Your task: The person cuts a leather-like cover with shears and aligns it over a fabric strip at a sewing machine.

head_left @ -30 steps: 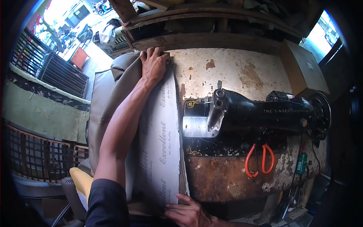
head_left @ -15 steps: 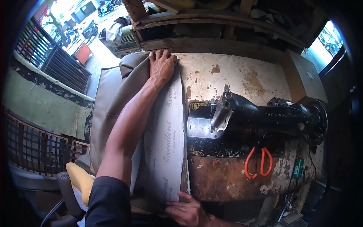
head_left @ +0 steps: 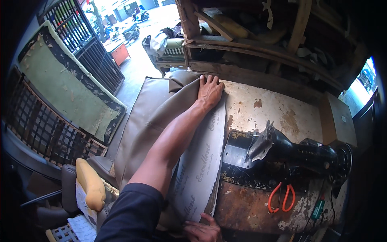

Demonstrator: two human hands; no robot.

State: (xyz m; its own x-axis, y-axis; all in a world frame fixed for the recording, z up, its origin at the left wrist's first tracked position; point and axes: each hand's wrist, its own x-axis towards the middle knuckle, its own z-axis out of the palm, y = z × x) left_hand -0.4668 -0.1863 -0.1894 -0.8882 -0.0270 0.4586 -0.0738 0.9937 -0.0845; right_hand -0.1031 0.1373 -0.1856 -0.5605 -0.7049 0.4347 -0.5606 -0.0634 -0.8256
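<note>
A brown-grey piece of synthetic leather (head_left: 151, 107) lies along the left of the worktable, partly folded over with its pale printed backing (head_left: 203, 161) facing up. At the far end, my left hand (head_left: 210, 92) has its fingers curled over the edge of the leather, and my forearm crosses the sheet. Near the front, my right hand (head_left: 203, 230) grips the near end of the piece, thumb along its right edge; its fingertips are partly hidden. To the right of the backing stands a black sewing machine (head_left: 298, 155) with a bare metal plate.
Orange-handled scissors (head_left: 281, 197) and a small green bottle-like item (head_left: 318, 209) lie in front of the machine. A cardboard box (head_left: 338, 119) sits at the back right. Wooden shelving (head_left: 250, 46) stands behind the table. Yellow foam (head_left: 90, 183) and a green padded panel (head_left: 72, 80) are at left.
The view has swung left, so the table and machine appear farther right and lower. Both hands stay at the same ends of the leather piece.
</note>
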